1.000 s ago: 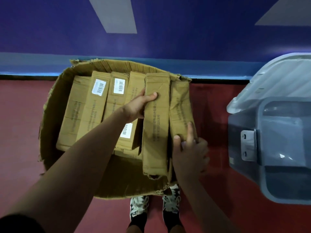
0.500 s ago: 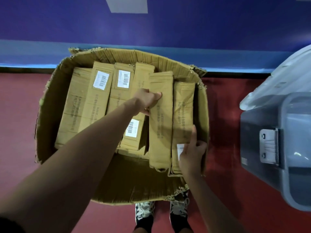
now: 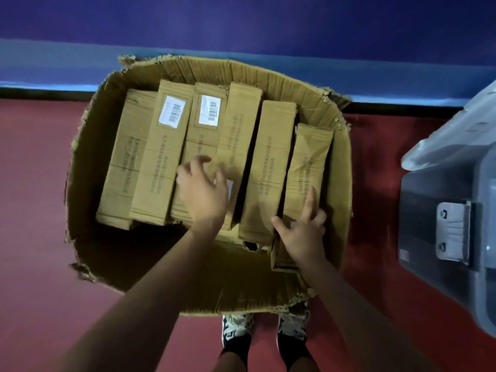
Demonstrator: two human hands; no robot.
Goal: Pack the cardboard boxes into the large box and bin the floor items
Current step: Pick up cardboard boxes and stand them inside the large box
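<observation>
Six long, narrow cardboard boxes [image 3: 161, 162] lie side by side inside a large box [image 3: 84, 189] of torn brown cardboard, which sits on a dark red floor [image 3: 35, 183] against a purple-blue wall [image 3: 241, 20]. They run lengthwise away from the person, packed toward the far wall of the large box, with bare cardboard showing at the near end. White barcode labels [image 3: 171, 111] mark the far ends of the second and third boxes from the left.

The person stands at the near edge and leans over, both bare arms reaching in. The left hand [image 3: 202, 194] is spread wide, fingers apart and blurred, over the near part of the third and fourth boxes; whether it presses on them cannot be told. The right hand [image 3: 303, 232] holds the near end of the rightmost box [image 3: 308, 162], which sits closer to the person than its neighbours. Its index finger lies straight along the top, the thumb is beside the left edge and the other fingers are curled.

A grey plastic bin [image 3: 442, 189] with a latch [image 3: 453, 232] stands on the floor just to the right. The person's patterned shoes [image 3: 236, 327] show below the large box's near edge.
</observation>
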